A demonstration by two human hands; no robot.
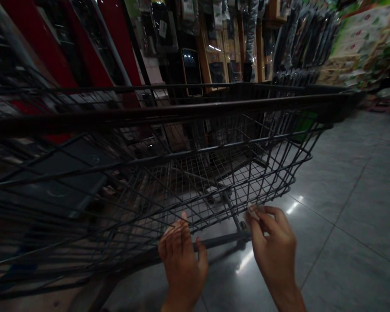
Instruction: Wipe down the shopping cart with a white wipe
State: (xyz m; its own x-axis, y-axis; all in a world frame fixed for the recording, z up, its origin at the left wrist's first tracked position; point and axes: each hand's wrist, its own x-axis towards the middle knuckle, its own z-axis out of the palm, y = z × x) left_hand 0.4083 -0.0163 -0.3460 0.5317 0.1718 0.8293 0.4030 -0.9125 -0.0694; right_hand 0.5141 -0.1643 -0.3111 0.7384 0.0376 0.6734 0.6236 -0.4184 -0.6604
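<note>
Shopping cart [195,109] | grey tiled floor [354,195] | hanging goods [164,32] | right hand [275,243] pinching pale wad [252,211] | left hand [183,264]: grip unclear

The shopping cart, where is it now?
In the head view, the shopping cart runs from the left edge past centre, beyond the left hand and right hand, before hanging packaged goods.

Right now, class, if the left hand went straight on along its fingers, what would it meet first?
The left hand would likely meet the wire side of the shopping cart first; depth is unclear, so they may already touch.
</note>
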